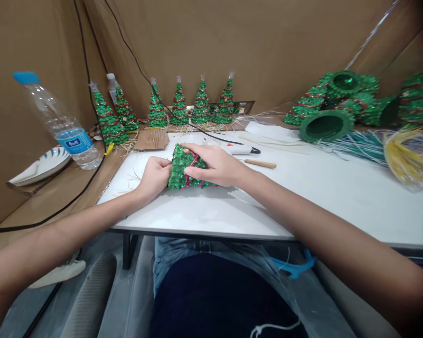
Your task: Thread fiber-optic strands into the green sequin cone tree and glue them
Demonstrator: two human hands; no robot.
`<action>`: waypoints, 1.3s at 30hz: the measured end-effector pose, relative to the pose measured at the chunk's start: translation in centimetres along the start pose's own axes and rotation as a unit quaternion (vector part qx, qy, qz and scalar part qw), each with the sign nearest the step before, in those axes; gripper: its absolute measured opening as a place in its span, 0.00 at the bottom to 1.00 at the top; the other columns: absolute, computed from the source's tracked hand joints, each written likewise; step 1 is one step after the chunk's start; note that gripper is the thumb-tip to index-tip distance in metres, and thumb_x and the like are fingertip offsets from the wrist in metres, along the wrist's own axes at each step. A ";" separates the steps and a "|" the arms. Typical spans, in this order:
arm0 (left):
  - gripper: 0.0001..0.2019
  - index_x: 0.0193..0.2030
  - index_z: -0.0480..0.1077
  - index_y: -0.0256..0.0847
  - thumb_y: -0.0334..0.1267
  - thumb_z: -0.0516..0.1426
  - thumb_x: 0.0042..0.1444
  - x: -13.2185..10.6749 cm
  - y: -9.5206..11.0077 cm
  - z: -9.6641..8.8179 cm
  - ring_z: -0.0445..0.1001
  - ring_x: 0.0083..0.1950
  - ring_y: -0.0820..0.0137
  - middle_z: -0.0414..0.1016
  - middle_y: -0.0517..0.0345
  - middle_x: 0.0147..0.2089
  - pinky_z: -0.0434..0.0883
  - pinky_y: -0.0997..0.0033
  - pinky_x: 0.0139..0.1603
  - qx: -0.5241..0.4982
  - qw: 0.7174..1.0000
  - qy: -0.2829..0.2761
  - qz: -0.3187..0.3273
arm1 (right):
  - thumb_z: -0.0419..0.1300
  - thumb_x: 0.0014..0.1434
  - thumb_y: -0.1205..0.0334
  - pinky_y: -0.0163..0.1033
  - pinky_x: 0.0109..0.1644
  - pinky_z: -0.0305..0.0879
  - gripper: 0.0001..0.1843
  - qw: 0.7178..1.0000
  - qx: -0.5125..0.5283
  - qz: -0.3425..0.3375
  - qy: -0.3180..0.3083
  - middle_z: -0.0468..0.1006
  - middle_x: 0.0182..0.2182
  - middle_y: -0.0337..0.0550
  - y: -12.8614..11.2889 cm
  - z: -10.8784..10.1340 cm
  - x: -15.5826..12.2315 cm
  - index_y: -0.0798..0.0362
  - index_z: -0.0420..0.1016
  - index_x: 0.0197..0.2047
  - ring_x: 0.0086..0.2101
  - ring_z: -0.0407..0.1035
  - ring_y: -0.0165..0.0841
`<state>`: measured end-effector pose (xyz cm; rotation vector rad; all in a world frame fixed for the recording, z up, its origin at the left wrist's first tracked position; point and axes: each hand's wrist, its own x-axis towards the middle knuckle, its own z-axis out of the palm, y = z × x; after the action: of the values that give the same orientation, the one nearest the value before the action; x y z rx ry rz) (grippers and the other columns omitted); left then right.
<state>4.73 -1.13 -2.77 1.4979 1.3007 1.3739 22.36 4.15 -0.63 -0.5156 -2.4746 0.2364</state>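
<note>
A small green Christmas tree [180,172] with red garland lies on its side just above the white tabletop, its wide base facing left. My right hand [219,165] wraps over it from the right, thumb on the near side and fingers across the top. At the tree's base is my left hand [154,176], its fingers curled closed; the fingertips are hidden at the base opening, and what they pinch cannot be made out. Just beyond my right hand lie a white glue gun [241,149] and a wooden-handled tool [261,164].
Several finished trees [179,103] stand along the back. Hollow tree shells [326,126] pile up at the right, beside bundled wires [409,157]. A water bottle [74,141] leans at left near a plate [44,166]. A black cable [81,195] crosses the left side.
</note>
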 end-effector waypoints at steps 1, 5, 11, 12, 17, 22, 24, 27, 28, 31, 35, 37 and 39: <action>0.21 0.09 0.56 0.38 0.44 0.62 0.37 -0.1 0.1 0.0 0.49 0.18 0.81 0.51 0.66 0.13 0.47 0.77 0.18 0.002 1.000 0.001 0.000 | 0.49 0.59 0.37 0.47 0.51 0.64 0.40 1.000 -0.009 -0.004 0.004 0.75 0.50 0.58 0.0 0.0 0.0 0.63 0.62 0.61 0.48 0.70 0.45; 0.21 0.09 0.56 0.37 0.45 0.62 0.37 -0.1 0.0 0.0 0.48 0.19 0.81 0.51 0.66 0.13 0.47 0.77 0.18 0.002 1.000 0.003 0.004 | 0.50 0.59 0.37 0.52 0.57 0.61 0.39 0.998 -0.051 -0.032 0.026 0.69 0.56 0.59 0.0 -0.2 -0.2 0.60 0.60 0.62 0.54 0.65 0.46; 0.21 0.10 0.56 0.37 0.45 0.62 0.38 0.0 -0.1 -0.2 0.48 0.19 0.81 0.50 0.66 0.14 0.48 0.77 0.18 0.024 1.000 0.010 0.015 | 0.46 0.61 0.37 0.49 0.51 0.65 0.39 0.994 -0.104 -0.040 0.009 0.73 0.51 0.59 -0.6 -0.8 -0.3 0.63 0.62 0.62 0.49 0.69 0.45; 0.21 0.10 0.56 0.37 0.45 0.62 0.38 0.0 0.0 -0.2 0.48 0.19 0.81 0.49 0.66 0.14 0.47 0.77 0.18 0.031 0.999 0.012 0.021 | 0.46 0.62 0.37 0.48 0.50 0.65 0.39 0.993 -0.108 -0.042 0.009 0.74 0.51 0.59 -0.7 -0.8 -0.3 0.63 0.62 0.61 0.49 0.69 0.45; 0.21 0.09 0.57 0.37 0.46 0.62 0.39 0.1 0.4 -0.2 0.46 0.19 0.81 0.47 0.66 0.14 0.46 0.77 0.18 0.057 0.998 0.011 0.038 | 0.48 0.61 0.37 0.47 0.48 0.65 0.37 0.993 -0.112 -0.031 0.013 0.75 0.48 0.57 -0.8 -0.7 -0.2 0.61 0.65 0.59 0.46 0.71 0.45; 0.21 0.08 0.57 0.37 0.44 0.62 0.38 0.4 0.5 -0.4 0.46 0.19 0.81 0.48 0.66 0.13 0.45 0.77 0.18 0.051 0.998 -0.005 0.042 | 0.52 0.59 0.40 0.48 0.49 0.64 0.34 0.996 -0.083 -0.024 0.031 0.76 0.47 0.56 -0.5 -0.4 0.1 0.60 0.68 0.55 0.45 0.71 0.45; 0.20 0.08 0.58 0.37 0.44 0.63 0.37 0.5 0.4 -0.4 0.48 0.18 0.81 0.50 0.66 0.13 0.46 0.77 0.18 0.040 0.999 -0.015 0.031 | 0.54 0.58 0.42 0.47 0.49 0.64 0.32 0.997 -0.071 -0.018 0.036 0.77 0.47 0.55 -0.4 -0.3 0.2 0.60 0.68 0.54 0.45 0.71 0.45; 0.20 0.09 0.59 0.37 0.45 0.63 0.36 0.5 0.2 -0.3 0.49 0.18 0.81 0.53 0.65 0.13 0.48 0.77 0.17 0.022 0.999 -0.024 0.015 | 0.55 0.56 0.42 0.47 0.49 0.64 0.31 0.997 -0.060 -0.014 0.039 0.77 0.46 0.55 -0.3 -0.3 0.3 0.60 0.69 0.53 0.45 0.71 0.45; 0.20 0.09 0.59 0.37 0.45 0.64 0.36 0.5 0.2 -0.3 0.50 0.18 0.81 0.53 0.65 0.12 0.48 0.77 0.17 0.017 0.999 -0.025 0.010 | 0.55 0.56 0.43 0.47 0.49 0.64 0.31 0.997 -0.058 -0.014 0.039 0.77 0.46 0.55 -0.3 -0.3 0.3 0.60 0.69 0.53 0.45 0.71 0.45; 0.21 0.08 0.58 0.37 0.45 0.64 0.36 0.5 0.1 -0.2 0.50 0.17 0.81 0.53 0.65 0.12 0.48 0.77 0.17 0.007 1.000 -0.020 0.000 | 0.55 0.56 0.43 0.47 0.48 0.64 0.32 0.998 -0.057 -0.008 0.039 0.77 0.46 0.56 -0.4 -0.3 0.4 0.61 0.69 0.52 0.44 0.71 0.45; 0.21 0.09 0.58 0.38 0.45 0.64 0.36 0.3 0.1 -0.1 0.51 0.17 0.80 0.51 0.66 0.11 0.49 0.77 0.17 -0.005 1.000 -0.007 -0.001 | 0.55 0.56 0.43 0.47 0.48 0.63 0.31 0.998 -0.060 -0.003 0.036 0.76 0.46 0.56 -0.5 -0.3 0.5 0.61 0.69 0.52 0.44 0.71 0.44; 0.21 0.08 0.58 0.38 0.44 0.64 0.37 0.3 0.2 -0.1 0.51 0.18 0.80 0.50 0.66 0.11 0.48 0.77 0.17 -0.006 1.000 -0.001 0.002 | 0.55 0.56 0.44 0.47 0.48 0.63 0.30 0.997 -0.063 -0.005 0.032 0.76 0.46 0.56 -0.5 -0.3 0.5 0.61 0.68 0.52 0.44 0.70 0.44; 0.22 0.08 0.57 0.38 0.44 0.64 0.37 0.3 0.2 0.0 0.51 0.18 0.80 0.50 0.66 0.11 0.48 0.77 0.17 -0.003 1.000 0.003 0.002 | 0.55 0.56 0.44 0.47 0.47 0.63 0.30 0.997 -0.066 -0.006 0.030 0.76 0.46 0.55 -0.5 -0.3 0.5 0.60 0.68 0.52 0.44 0.70 0.44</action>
<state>4.71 -0.87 -2.54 1.4951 1.2965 1.3844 22.00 3.89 0.06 -0.5542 -2.4456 0.0513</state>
